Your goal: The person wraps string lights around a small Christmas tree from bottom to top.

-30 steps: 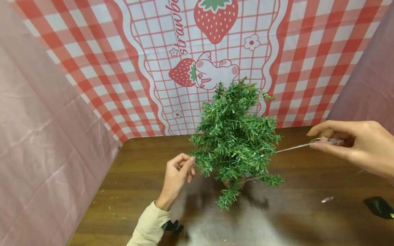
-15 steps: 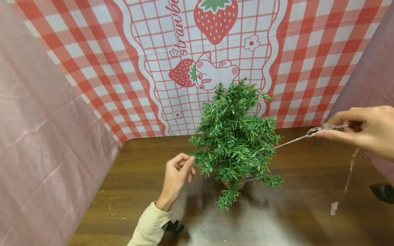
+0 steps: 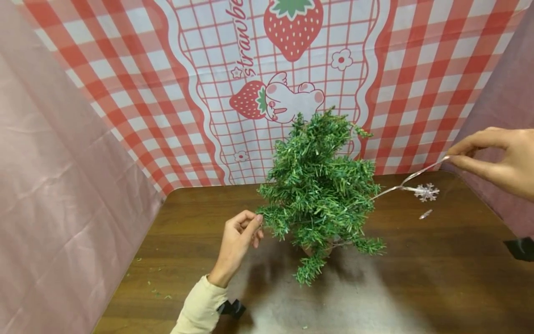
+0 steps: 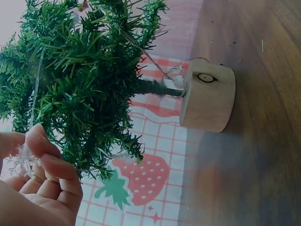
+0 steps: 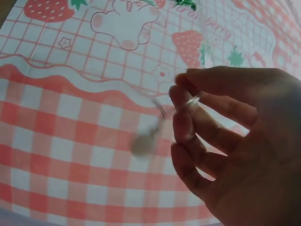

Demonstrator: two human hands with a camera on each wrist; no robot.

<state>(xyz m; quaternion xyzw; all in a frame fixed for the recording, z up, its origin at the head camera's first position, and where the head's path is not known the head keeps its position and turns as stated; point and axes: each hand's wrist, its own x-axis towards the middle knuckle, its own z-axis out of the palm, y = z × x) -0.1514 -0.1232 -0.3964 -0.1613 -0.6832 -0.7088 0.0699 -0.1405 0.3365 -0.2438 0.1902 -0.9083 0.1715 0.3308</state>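
A small green artificial Christmas tree point(image 3: 321, 190) stands on the table; its round wooden base point(image 4: 209, 96) shows in the left wrist view. At the tree's left side my left hand point(image 3: 239, 239) pinches a clear snowflake point(image 4: 22, 162) on a thin wire that runs into the branches. My right hand point(image 3: 500, 160), off to the right, pinches the string-light wire point(image 3: 421, 172) between thumb and index finger. That wire stretches from the branches. A second clear snowflake light point(image 3: 426, 192) hangs from it, apart from the hand, with a small clear piece point(image 3: 425, 214) below.
A red-checked strawberry cloth point(image 3: 429, 93) hangs behind the brown wooden table point(image 3: 200, 213). Pink cloth point(image 3: 75, 162) lines both sides. Green bits point(image 3: 156, 293) lie on the table at the left. Black objects sit near the left sleeve point(image 3: 231, 308) and at the right edge.
My right hand has risen and now pinches only the wire; the bundle formerly at its fingers has loosened, and a snowflake dangles free. The left hand and tree have stayed nearly still.
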